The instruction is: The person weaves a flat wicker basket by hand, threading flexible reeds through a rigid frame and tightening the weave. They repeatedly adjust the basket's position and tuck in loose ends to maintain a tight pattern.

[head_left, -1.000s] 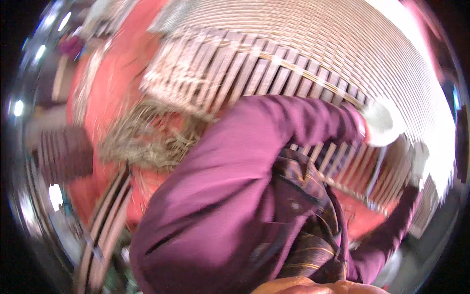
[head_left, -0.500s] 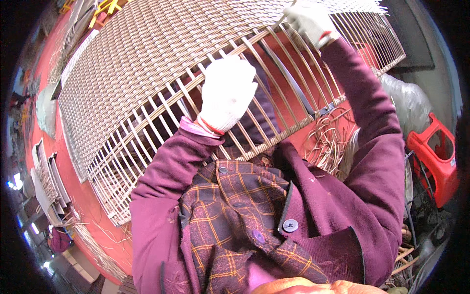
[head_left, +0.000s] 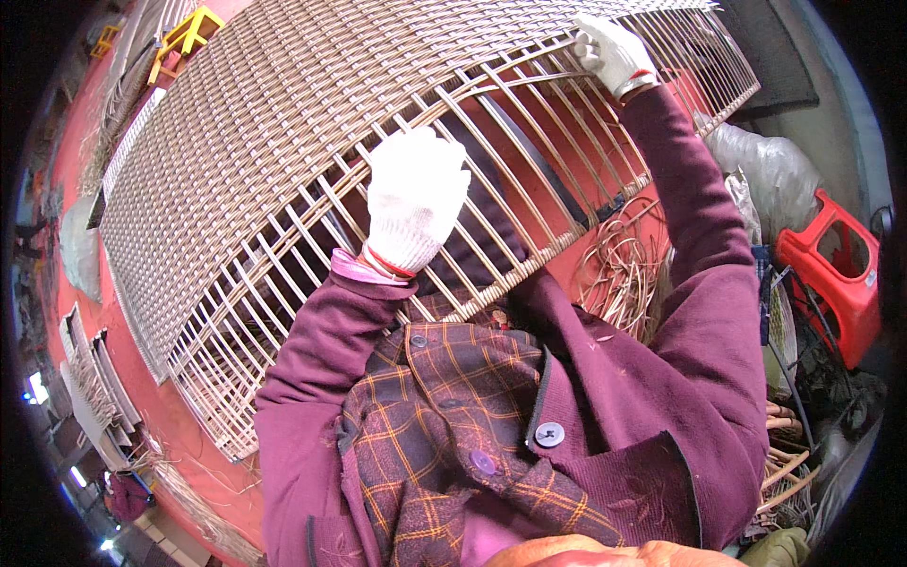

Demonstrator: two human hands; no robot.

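Note:
A large brown wicker panel point(head_left: 283, 113) lies across in front of me, closely woven on its far side, with bare parallel ribs point(head_left: 557, 132) toward me. My left hand point(head_left: 416, 194), in a white knit glove, is closed over the loose strands at the edge of the weave; its fingertips are hidden and the glove is overexposed. Farther right, my gloved right hand point(head_left: 612, 55) pinches a thin wicker strand point(head_left: 515, 64) beside the woven edge. That strand runs leftward across the ribs to my left hand.
Loose wicker strands point(head_left: 624, 269) lie heaped on the red floor point(head_left: 203, 444) below the panel. To the right are a clear plastic bag point(head_left: 770, 170) and a red plastic stool point(head_left: 831, 279). A yellow frame point(head_left: 189, 36) stands beyond the panel at upper left.
My right hand has moved rightward along the woven edge with the strand. The left hand has shifted slightly left in the picture. The whole view has shifted a little.

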